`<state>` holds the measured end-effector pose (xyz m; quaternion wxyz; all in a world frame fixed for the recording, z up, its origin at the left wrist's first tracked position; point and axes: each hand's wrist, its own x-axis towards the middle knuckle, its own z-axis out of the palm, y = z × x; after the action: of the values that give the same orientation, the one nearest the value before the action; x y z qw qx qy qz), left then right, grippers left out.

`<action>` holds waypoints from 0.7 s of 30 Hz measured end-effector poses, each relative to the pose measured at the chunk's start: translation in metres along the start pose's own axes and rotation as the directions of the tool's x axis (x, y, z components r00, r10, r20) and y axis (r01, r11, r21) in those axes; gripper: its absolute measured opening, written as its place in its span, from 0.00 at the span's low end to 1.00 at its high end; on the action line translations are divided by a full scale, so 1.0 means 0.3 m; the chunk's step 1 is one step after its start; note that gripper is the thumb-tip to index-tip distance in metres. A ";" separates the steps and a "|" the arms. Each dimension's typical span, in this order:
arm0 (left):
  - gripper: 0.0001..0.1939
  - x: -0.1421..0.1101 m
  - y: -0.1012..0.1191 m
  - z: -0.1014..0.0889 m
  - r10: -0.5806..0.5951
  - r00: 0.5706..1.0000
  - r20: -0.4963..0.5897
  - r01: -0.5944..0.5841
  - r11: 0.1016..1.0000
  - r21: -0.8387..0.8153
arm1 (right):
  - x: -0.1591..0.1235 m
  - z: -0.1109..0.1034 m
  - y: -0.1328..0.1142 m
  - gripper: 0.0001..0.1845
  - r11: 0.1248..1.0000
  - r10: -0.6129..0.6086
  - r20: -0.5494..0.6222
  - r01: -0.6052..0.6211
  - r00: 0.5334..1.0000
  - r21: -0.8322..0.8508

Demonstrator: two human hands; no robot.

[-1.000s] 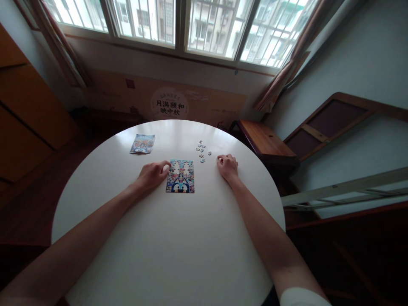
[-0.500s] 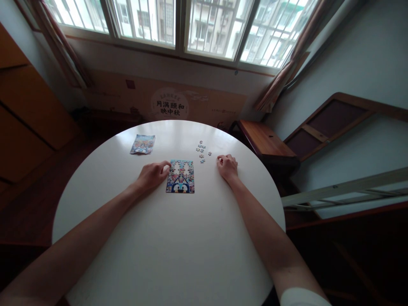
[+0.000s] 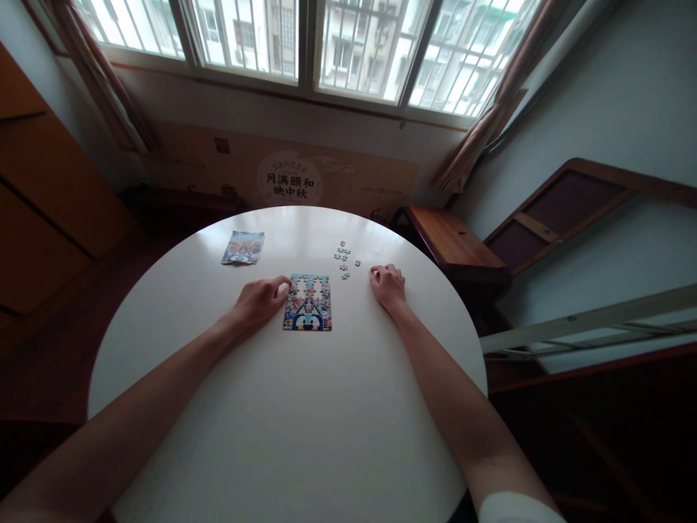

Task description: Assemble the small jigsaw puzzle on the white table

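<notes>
A jigsaw puzzle [image 3: 311, 309] with a blue cartoon dog's face lies flat on the white table, with white gaps in its upper part. My left hand [image 3: 260, 299] rests at its upper left edge, fingers curled and fingertips against the border. To the right of the puzzle, my right hand [image 3: 388, 285] lies on the table with its fingers bent in and thumb and forefinger close together. Whatever may be between them is too small to make out. Several loose puzzle pieces [image 3: 344, 256] are scattered just left of that hand.
A printed picture sheet [image 3: 243, 248] lies at the back left of the round white table [image 3: 283, 421]. Beyond the table's right edge stands a wooden stool or bench [image 3: 454, 236]. Barred windows [image 3: 359, 51] and a lettered banner [image 3: 337, 171] are at the back.
</notes>
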<state>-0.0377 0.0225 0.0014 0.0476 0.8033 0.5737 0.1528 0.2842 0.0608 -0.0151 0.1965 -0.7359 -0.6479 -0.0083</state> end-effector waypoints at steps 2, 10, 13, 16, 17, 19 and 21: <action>0.19 0.000 -0.001 0.001 0.001 1.000 0.001 -0.001 1.000 0.000 | 0.000 0.000 0.000 0.15 1.000 0.001 0.001 -0.001 1.000 0.004; 0.19 0.001 0.000 -0.002 0.008 1.000 -0.005 -0.008 1.000 -0.010 | -0.001 -0.001 -0.001 0.15 1.000 0.000 -0.002 0.000 1.000 -0.002; 0.18 0.000 0.004 -0.006 0.004 1.000 0.001 -0.004 1.000 -0.007 | -0.001 -0.002 -0.001 0.15 1.000 -0.001 -0.005 0.001 1.000 0.001; 0.19 -0.001 0.004 -0.006 -0.003 1.000 0.005 0.003 1.000 -0.007 | -0.003 -0.004 -0.003 0.15 1.000 0.004 0.003 -0.004 1.000 0.007; 0.19 0.000 0.003 -0.005 -0.002 1.000 0.004 0.003 1.000 -0.008 | -0.003 -0.005 -0.003 0.15 1.000 0.006 0.004 -0.006 1.000 0.008; 0.19 0.000 0.000 -0.001 0.001 1.000 -0.002 -0.001 1.000 -0.011 | -0.005 -0.008 -0.006 0.15 1.000 0.005 0.001 -0.005 1.000 0.009; 0.19 0.002 -0.003 0.003 0.006 1.000 -0.006 -0.006 1.000 -0.013 | -0.007 -0.010 -0.008 0.15 1.000 0.003 0.000 -0.003 1.000 0.009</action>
<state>-0.0382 0.0234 0.0004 0.0503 0.8043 0.5703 0.1592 0.2824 0.0581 -0.0123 0.1998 -0.7360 -0.6468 -0.0054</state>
